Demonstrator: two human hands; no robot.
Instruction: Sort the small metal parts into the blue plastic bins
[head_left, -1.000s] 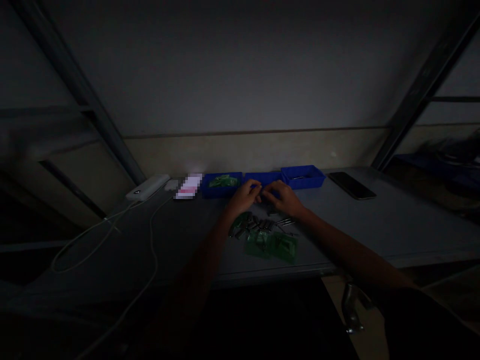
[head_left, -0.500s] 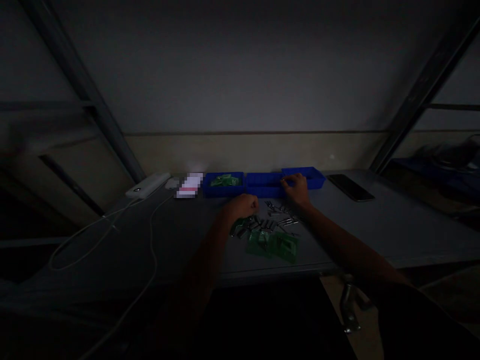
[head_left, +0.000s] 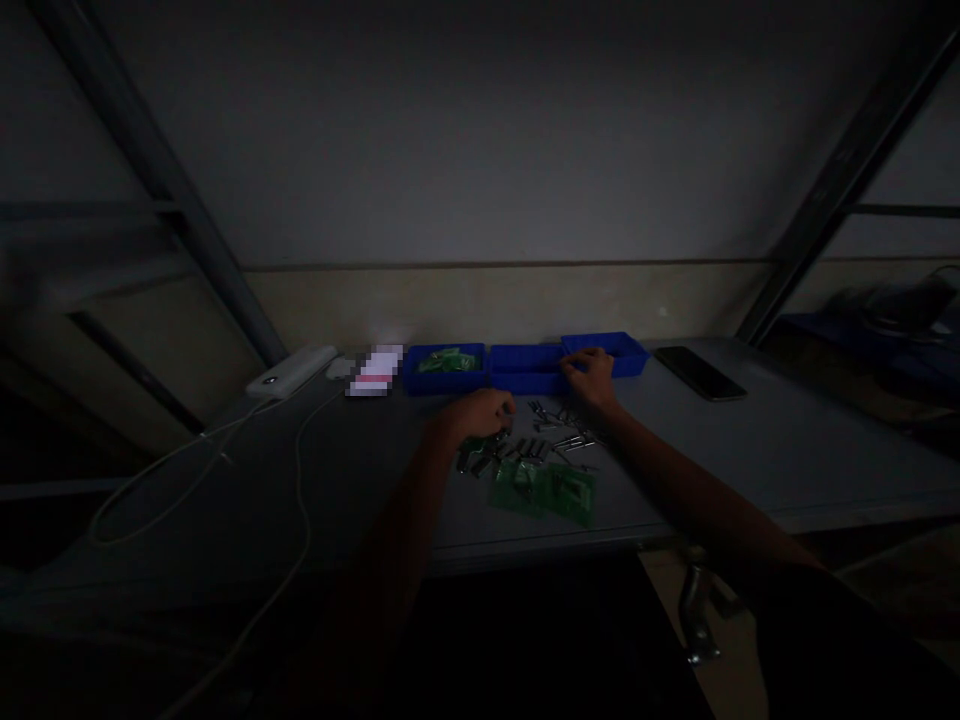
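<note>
Over the left end of a pile of small metal parts (head_left: 532,449), my left hand (head_left: 480,412) is curled, fingers bent toward the pile. Whatever it may hold is too dark to make out. My right hand (head_left: 592,378) is at the front of the blue bins on the right, thumb and fingers pinched together. Its fingertips are by the middle blue bin (head_left: 525,382), and anything between them is hidden. Two green-tinted plastic bags (head_left: 517,488) lie in front of the metal parts. More green bags (head_left: 448,360) fill the left blue bin (head_left: 444,383).
A third blue bin (head_left: 628,352) stands at the back right. Beyond it lies a dark phone (head_left: 701,373). A lit screen (head_left: 377,370), a white box-like device (head_left: 292,372) and a white cable (head_left: 302,480) are on the left. Metal posts frame the grey table (head_left: 795,450).
My left hand has loosened from a tighter fist, its fingers now reaching a little down toward the metal parts. My right hand has stayed nearly in place. The view has shifted slightly.
</note>
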